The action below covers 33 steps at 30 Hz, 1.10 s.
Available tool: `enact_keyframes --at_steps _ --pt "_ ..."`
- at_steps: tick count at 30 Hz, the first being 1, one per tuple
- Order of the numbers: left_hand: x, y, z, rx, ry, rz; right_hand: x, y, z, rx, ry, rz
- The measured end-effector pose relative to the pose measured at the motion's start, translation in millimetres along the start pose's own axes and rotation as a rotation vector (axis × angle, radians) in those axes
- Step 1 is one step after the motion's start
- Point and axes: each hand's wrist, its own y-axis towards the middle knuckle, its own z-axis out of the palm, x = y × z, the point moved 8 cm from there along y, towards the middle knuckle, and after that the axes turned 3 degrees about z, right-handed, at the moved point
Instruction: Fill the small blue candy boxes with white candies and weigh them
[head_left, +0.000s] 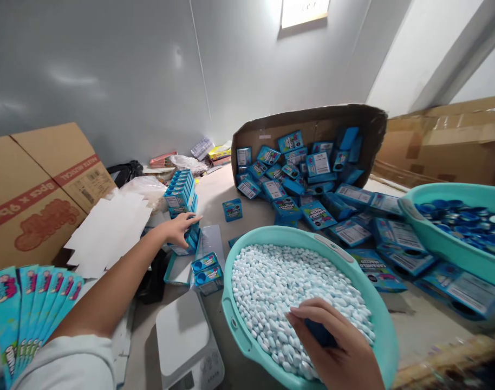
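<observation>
My left hand (180, 229) reaches out to the stacked rows of small blue candy boxes (180, 189), fingers apart and against the boxes at the lower front. Whether it grips one of them I cannot tell. Over the front of a turquoise basin (247, 346) full of small white candies (280, 287), my right hand (340, 346) is curled round a small dark blue cup-like thing (321, 331), mostly hidden by the fingers. Two small blue boxes (208, 273) stand beside an open blue tray (178, 269), left of the basin.
A white kitchen scale (186, 336) stands in front. A tipped carton (308, 116) spills many blue boxes (316, 214). At right is another turquoise basin (454, 189) of blue lids (467, 222). White card sheets (109, 230), printed sleeves (32, 314) and a brown carton (40, 184) are left.
</observation>
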Motion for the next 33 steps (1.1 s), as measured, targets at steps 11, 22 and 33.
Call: enact_keyframes --at_steps 11,22,33 --pt "-2.9 -35.7 33.3 -0.374 -0.116 -0.519 -2.9 -3.4 4.3 0.032 -0.072 -0.005" --pt "6.5 -52.3 39.3 -0.513 -0.263 -0.675 -16.1 1.1 10.6 0.035 -0.273 0.075" --pt "-11.9 -44.0 42.7 -0.634 -0.247 -0.546 -12.2 -0.4 -72.6 -0.210 -0.489 0.233"
